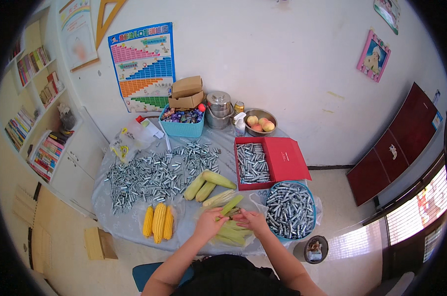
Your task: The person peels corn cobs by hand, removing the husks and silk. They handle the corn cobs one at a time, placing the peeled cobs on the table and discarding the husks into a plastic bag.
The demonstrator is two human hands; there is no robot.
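My left hand (210, 221) is closed on a green corn husk (232, 203) that slants up to the right from its fingers. Close beside it, my right hand (252, 220) has its fingers bent in at the husk's dark stem end; the exact grip is partly hidden. Loose husks (231, 234) lie on a plastic bag under both hands. Just beyond is a paler, partly stripped ear of corn (218, 198). Several ears still in green husk (203, 186) rest behind that one. Peeled yellow corn cobs (159, 222) lie on a clear bag to the left.
Many small metal cylinders (154, 172) cover the table's left half. More fill a red box (254, 186) and a blue basket (313, 217) on the right. A teal basket (184, 129), metal pot (218, 118), spray bottle (239, 126) and peach bowl (274, 118) line the back. A bin (322, 256) stands below right.
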